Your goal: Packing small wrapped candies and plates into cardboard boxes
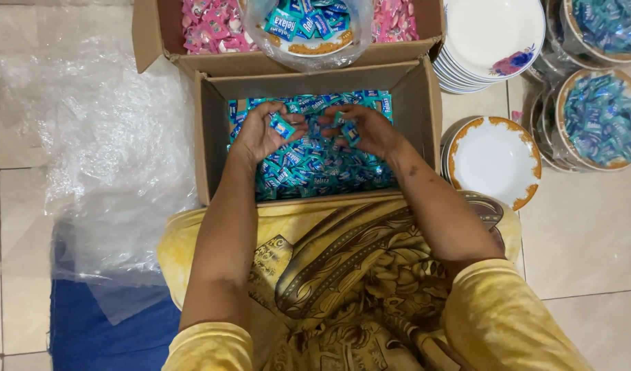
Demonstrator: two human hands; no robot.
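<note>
Here both hands' fingers [282, 118] curl shut, pinching blue candies [308, 168] in the box [207, 137]

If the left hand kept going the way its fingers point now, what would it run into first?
Probably the right hand: the left hand points across the blue candy wrappers toward it, a narrow gap between. Depth is unclear.

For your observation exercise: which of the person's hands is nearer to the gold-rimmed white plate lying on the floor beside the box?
Right. The right hand is in the candy box near the wall next to the plate; the left hand is farther across the box.
</note>
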